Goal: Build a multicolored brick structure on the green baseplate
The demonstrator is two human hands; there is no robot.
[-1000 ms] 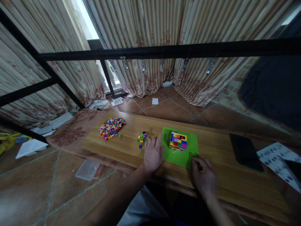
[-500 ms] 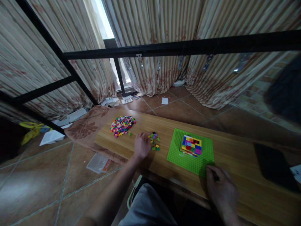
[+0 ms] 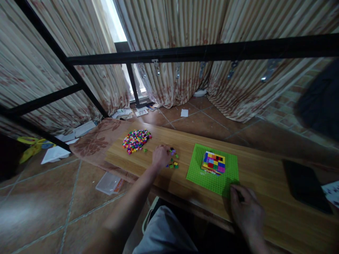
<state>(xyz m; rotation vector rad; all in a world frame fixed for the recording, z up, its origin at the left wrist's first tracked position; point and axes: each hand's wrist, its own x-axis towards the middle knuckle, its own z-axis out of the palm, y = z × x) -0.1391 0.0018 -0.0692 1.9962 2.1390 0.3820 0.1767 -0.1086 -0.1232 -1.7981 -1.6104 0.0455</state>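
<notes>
My left hand [image 3: 161, 156] is over the small group of loose toy bricks [image 3: 173, 164], its fingers bent together at the group's left edge. Whatever is between those fingertips is hidden. To the right lies a green studded baseplate [image 3: 194, 171]. On it stands a low block of multicoloured bricks [image 3: 214, 162], with yellow, red, blue, purple and black on top. My right hand [image 3: 247, 208] is closed at the baseplate's near right corner, with thumb and forefinger on the edge and the other fingers curled under.
A pile of tiny coloured bricks [image 3: 137, 141] sits on the left of the wooden table [image 3: 159, 134]. A dark flat item [image 3: 304, 185] lies at the right. A clear plastic box [image 3: 108, 182] is on the floor; a black metal frame [image 3: 185, 55] crosses beyond the table.
My left hand has shifted slightly away from the near bricks, uncovering a blue one beside it. My right hand stays at the baseplate corner. The whole view has moved a little.
</notes>
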